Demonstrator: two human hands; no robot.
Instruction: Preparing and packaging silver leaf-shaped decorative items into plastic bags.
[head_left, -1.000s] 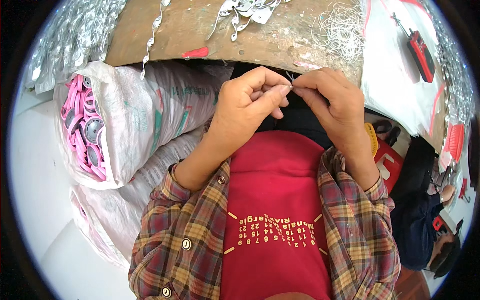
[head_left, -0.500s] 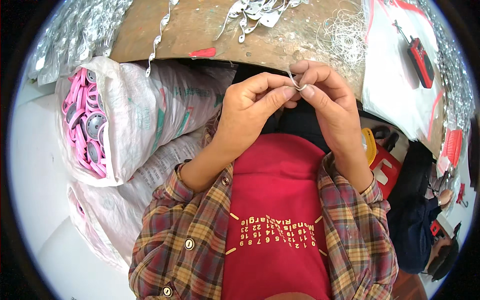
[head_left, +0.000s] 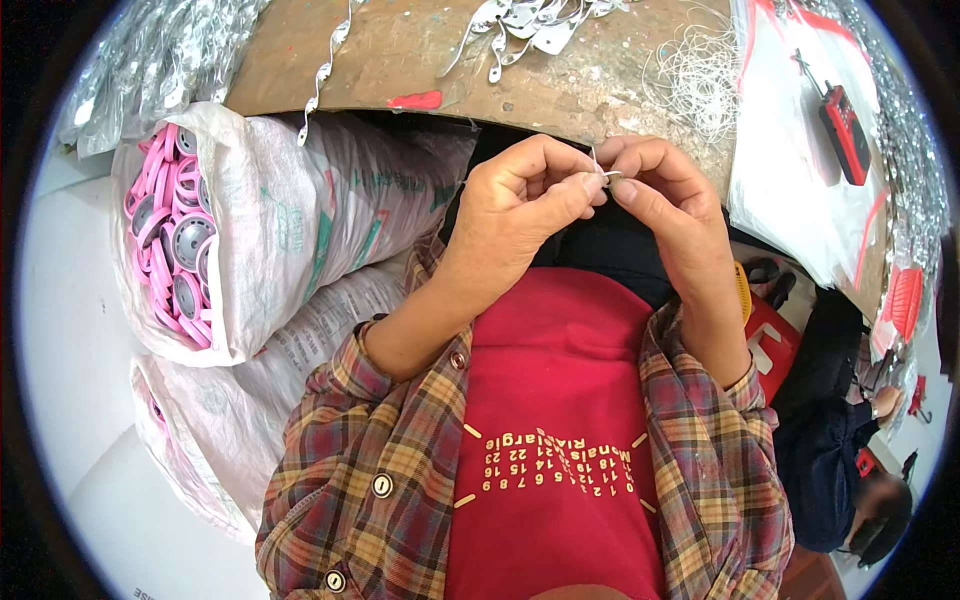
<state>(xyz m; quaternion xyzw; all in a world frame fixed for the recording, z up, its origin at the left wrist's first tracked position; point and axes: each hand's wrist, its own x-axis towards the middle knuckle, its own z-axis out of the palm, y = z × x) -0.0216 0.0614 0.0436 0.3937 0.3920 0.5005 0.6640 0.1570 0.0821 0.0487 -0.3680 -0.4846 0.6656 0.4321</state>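
My left hand and my right hand meet in front of me, just off the table's near edge. Between their pinched fingertips runs a thin white cord, bent into a small loop. One short end sticks up between the hands; the rest is hidden by my fingers. A tangled heap of similar white cords lies on the table beyond my right hand.
Left stands a white woven sack of pink-rimmed grey wheels, another sack below. Silvery metal strips lie at the back. Right are clear plastic bags, a red-and-black device and a person.
My fingertips have shifted slightly on the cord, and its upright end now stands straighter. My right hand's fingers have curled in more. The whole view has moved a little.
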